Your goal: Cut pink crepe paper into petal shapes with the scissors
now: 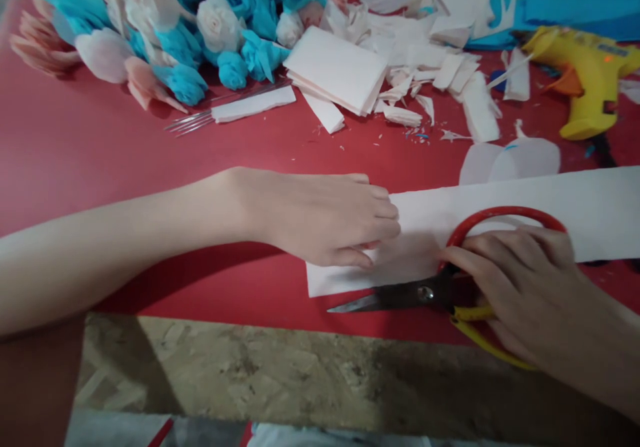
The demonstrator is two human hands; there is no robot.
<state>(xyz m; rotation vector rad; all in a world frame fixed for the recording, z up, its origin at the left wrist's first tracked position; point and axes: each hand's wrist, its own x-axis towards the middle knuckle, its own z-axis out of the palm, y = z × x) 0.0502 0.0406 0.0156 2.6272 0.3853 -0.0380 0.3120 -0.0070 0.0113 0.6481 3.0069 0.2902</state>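
Note:
A long strip of white paper (600, 213) lies across the red tabletop. Over its left end rests my left hand (340, 217), palm down, fingers curled and pressed on the paper; the fingertips are partly hidden. My right hand (530, 287) grips a pair of scissors (425, 293) with one red and one yellow handle loop. The dark blades point left along the strip's near edge and look closed or almost so. Just behind the strip, thin white rounded petals (530, 157) overlap each other.
Blue, white and pink paper flowers (220, 23) are heaped at the back left. Near them lie thin wires (193, 122), a folded paper stack (337, 70) and white scraps (470, 80). A yellow glue gun (595, 80) lies back right; a wooden board edge (250, 367) runs along the front.

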